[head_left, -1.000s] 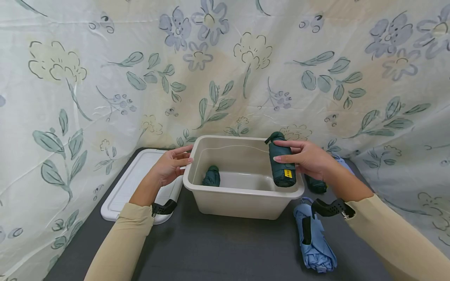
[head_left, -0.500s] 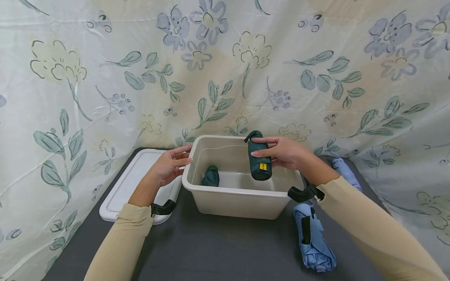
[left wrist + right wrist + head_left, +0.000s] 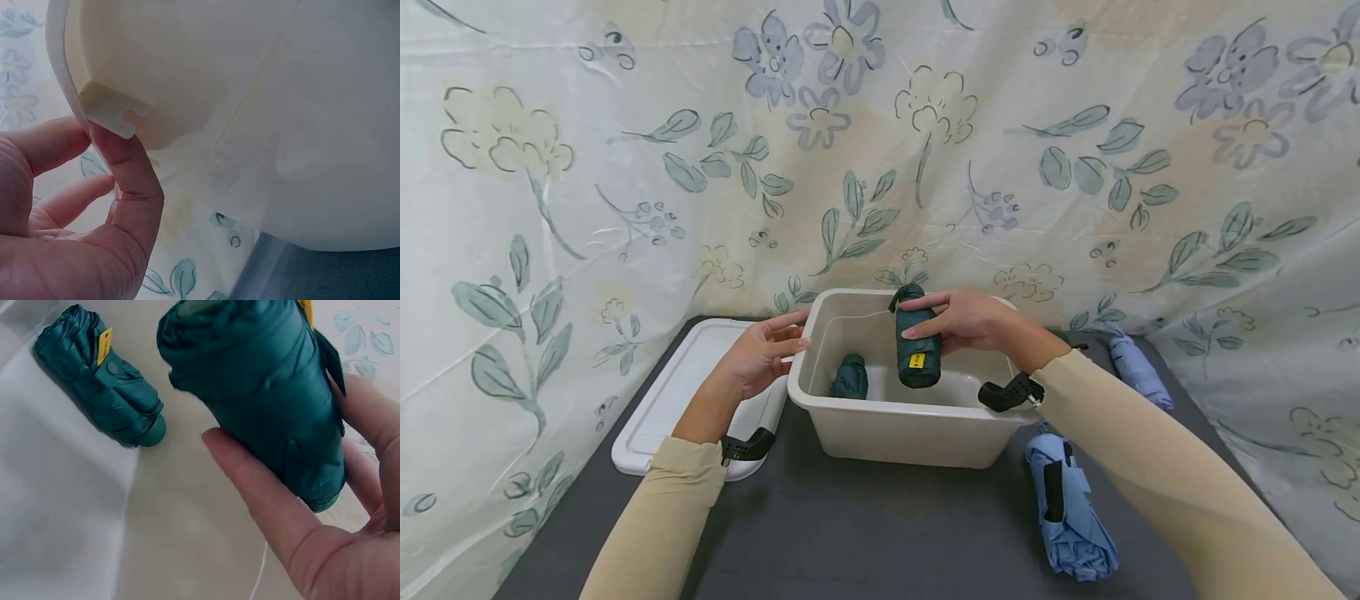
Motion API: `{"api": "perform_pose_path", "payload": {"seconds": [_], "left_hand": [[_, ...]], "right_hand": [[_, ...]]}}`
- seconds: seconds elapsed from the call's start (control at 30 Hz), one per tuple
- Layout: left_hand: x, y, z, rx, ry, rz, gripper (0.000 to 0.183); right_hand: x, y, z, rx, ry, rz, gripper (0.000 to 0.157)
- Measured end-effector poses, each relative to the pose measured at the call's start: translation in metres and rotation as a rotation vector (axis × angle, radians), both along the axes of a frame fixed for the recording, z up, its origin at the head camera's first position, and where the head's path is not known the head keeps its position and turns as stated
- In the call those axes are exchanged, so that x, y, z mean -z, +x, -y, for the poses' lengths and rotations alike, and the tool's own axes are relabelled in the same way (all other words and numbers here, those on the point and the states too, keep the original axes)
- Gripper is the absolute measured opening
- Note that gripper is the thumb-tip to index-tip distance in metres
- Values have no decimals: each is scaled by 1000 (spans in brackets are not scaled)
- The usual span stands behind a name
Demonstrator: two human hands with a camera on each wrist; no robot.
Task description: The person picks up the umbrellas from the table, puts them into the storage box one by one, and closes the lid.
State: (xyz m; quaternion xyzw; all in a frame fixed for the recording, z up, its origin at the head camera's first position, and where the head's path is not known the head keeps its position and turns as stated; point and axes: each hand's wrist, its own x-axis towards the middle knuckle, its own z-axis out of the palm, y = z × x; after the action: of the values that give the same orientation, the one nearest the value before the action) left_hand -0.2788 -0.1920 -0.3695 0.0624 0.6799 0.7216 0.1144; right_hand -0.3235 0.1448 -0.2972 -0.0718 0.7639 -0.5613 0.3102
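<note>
A folded dark green umbrella (image 3: 917,337) with a yellow tag is held by my right hand (image 3: 973,321) over the inside of a cream plastic bin (image 3: 895,433). In the right wrist view, thumb and fingers lie on either side of this umbrella (image 3: 269,394). A second green umbrella (image 3: 850,377) lies in the bin's left part; its button and yellow tag show in the right wrist view (image 3: 100,375). My left hand (image 3: 760,358) pinches the bin's left rim, and the left wrist view shows its fingers (image 3: 134,181) at the rim's edge.
A white lid (image 3: 692,400) lies left of the bin on the dark grey table (image 3: 880,533). To the right are a folded blue umbrella (image 3: 1071,517) and, farther back, another blue one (image 3: 1138,371). A floral cloth (image 3: 865,167) hangs behind.
My right hand has carried the green umbrella leftward from the bin's right end to about its middle. The left hand has stayed at the rim.
</note>
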Motion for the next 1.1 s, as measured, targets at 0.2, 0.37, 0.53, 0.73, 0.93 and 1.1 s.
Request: {"api": "perform_pose_path", "payload": {"seconds": [0.2,0.37,0.53,0.73,0.93,1.1], "left_hand": [[-1,1,1,4,-1,11,67],[-2,1,2,-3,0,16,66],[-2,1,3,3,0,17,66],[-4,1,3,15,10,15,64],[-4,0,1,7,19,14,62],[-5,-1,-1,-1,21,20,62]], "right_hand": [[3,-1,8,-55,49,4,63],[5,-1,14,-90,106,-7,62],[9,-5,23,-104,101,16,60],[18,-12,32,-124,130,53,60],[33,-18,38,-171,163,103,61],[46,-22,42,-195,185,121,62]]}}
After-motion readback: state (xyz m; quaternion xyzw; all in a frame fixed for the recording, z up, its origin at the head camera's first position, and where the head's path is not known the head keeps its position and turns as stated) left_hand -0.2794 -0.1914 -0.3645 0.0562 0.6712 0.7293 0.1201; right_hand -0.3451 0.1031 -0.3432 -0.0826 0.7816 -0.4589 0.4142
